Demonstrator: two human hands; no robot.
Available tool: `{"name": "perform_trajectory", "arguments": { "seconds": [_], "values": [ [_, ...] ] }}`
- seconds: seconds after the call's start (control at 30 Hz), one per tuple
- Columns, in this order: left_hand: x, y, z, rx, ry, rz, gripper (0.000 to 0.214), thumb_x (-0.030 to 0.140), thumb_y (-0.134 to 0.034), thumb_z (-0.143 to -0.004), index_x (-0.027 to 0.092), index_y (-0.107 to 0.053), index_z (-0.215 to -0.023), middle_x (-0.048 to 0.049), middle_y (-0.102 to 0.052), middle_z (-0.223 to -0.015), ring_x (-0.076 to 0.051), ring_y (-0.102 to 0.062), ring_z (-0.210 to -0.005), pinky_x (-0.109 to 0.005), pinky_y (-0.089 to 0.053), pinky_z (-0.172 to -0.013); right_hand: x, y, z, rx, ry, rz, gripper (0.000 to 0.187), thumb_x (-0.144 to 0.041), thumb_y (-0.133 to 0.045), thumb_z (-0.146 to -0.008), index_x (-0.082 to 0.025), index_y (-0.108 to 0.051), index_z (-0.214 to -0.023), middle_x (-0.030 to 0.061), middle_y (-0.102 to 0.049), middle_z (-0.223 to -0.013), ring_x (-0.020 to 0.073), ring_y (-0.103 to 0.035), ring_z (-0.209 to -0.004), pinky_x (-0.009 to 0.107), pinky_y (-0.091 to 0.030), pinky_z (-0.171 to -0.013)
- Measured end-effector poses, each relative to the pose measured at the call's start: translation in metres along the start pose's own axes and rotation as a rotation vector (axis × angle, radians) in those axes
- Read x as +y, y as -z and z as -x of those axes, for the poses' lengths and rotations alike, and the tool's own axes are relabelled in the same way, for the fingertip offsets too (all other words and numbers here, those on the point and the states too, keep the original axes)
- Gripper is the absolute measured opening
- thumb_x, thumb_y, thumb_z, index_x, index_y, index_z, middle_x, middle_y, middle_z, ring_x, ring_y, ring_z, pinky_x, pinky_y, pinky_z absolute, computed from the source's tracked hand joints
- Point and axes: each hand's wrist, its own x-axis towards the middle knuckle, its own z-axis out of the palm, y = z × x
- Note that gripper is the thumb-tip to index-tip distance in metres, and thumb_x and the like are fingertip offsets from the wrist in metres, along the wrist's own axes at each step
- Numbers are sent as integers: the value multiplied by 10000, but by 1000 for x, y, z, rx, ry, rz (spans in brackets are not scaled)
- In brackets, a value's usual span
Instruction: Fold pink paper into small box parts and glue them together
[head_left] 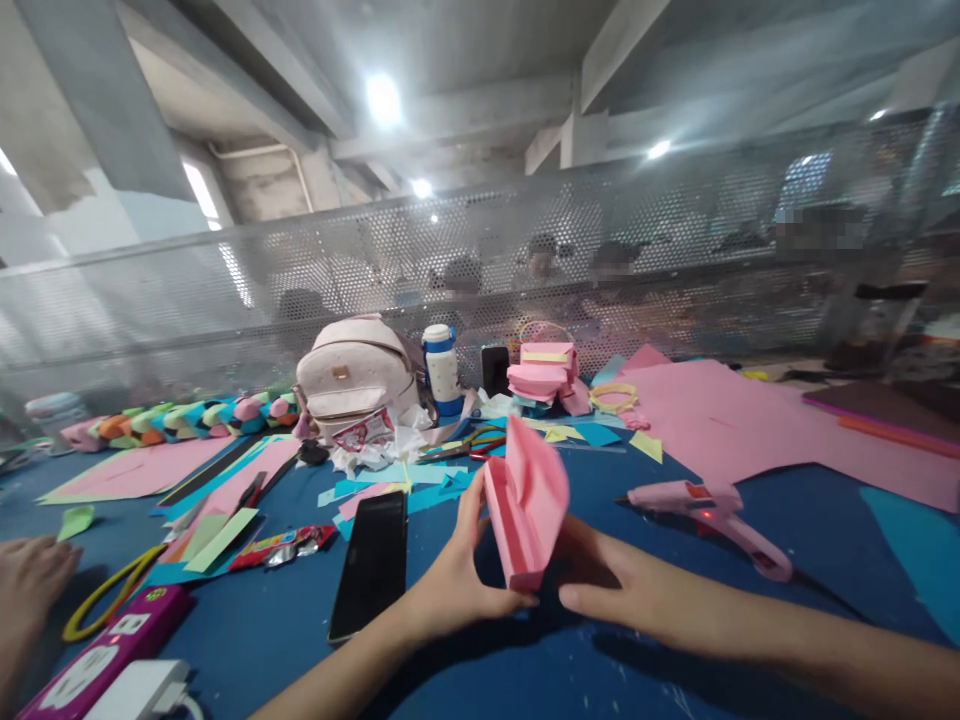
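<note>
Left grip [459, 572] holds pink paper box [517, 535]; walls [526, 582] look already folded, flap [546, 485] still open. Right grip [606, 578] beside box: cannot tell if holding.

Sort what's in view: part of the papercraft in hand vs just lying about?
Likely part of it:
- pink paper box, in the left hand, right hand close by
- glue gun, red light on
- large pink sheet

Probably just lying about:
- backpack
- bottle
- black phone near the left hand
- snack wrapper
</note>
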Motion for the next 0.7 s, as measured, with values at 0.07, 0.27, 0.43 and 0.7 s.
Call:
{"name": "perform_trajectory", "arguments": {
  "seconds": [0.07,0.27,0.43,0.7],
  "values": [
    [-4,1,1,-11,89,-57,982,371,-855,-623,214,-340,-1445,-165,-461,-1415,-385,-405,-1344,-562,-315,-1121,-1,9,17,-55,-51,88,708,-300,-606,-880,-322,-286,-1511,69,-485,-1457,253,-461,-1336,393,-398,-1081],
    [-12,3,-1,-5,46,-48,1021,240,-841,-655,253,-232,-1475,-144,-357,-1511,-335,-331,-1401,-540,-215,-1178,21,26,56,-38,-239,192,677,-376,-594,-913,-427,-251,-1495,43,-456,-1482,262,-481,-1315,401,-387,-1093],
    [-4,0,1,-58,4,-97,956,253,-799,-719,311,-226,-1482,-110,-326,-1524,-315,-306,-1421,-537,-252,-1170,42,24,46,-21,-150,66,704,-419,-580,-929,-372,-195,-1517,89,-428,-1499,267,-392,-1384,394,-393,-1088],
    [19,0,5,36,-205,-639,69,225,-635,-856,239,-652,-921,-58,-282,-1518,-323,-251,-1426,-540,-260,-1154,36,16,28,-38,-89,64,650,-436,-567,-925,-333,-291,-1504,83,-445,-1489,292,-399,-1376,404,-389,-1096]
  ]
}}
